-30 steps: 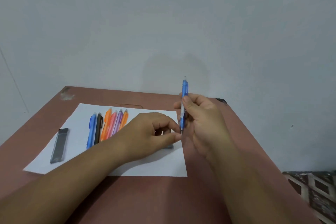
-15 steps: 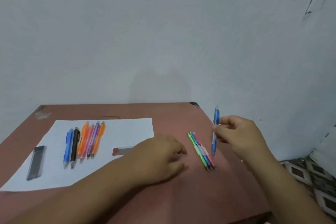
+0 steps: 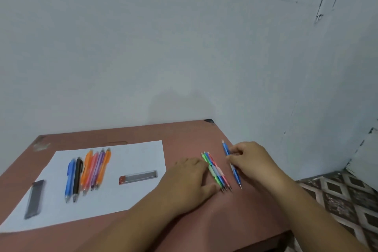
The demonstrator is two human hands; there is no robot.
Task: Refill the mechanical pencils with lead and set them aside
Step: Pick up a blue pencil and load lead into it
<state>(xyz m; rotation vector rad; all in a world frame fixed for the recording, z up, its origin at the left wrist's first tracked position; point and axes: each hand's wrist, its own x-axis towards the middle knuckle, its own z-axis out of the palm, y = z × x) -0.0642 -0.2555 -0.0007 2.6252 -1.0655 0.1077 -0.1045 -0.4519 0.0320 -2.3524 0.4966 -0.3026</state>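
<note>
Since the moment half a second before, I saw that the right hand [image 3: 250, 161] had carried the blue mechanical pencil [image 3: 232, 164] downward, so that it lay nearly flat, low over the reddish-brown table [image 3: 184, 133], just to the right of the set-aside bundle of pencils [image 3: 216, 171]; whether its tip touched the tabletop I could not tell. The right hand's fingers were curled around the upper part of the blue pencil's barrel, pinching it, with the tip pointing toward the person and the cap end pointing away toward the wall. The left hand [image 3: 190, 180] rested palm down on the table, its fingers relaxed and fairly straight, holding nothing, with its fingertips touching the left edge of the bundle. That bundle showed green, blue and pink barrels lying side by side on the bare table. Farther left, a white sheet of paper [image 3: 133, 153] lay on the table. On it I saw a row of six pencils [image 3: 88, 172], blue, black, orange, pink, purple and orange, lying parallel with tips toward the person. A clear lead case with a red end [image 3: 138, 177] lay on the sheet between that row and the left hand. A dark case [image 3: 34, 198] lay near the sheet's left edge, somewhat blurred.
</note>
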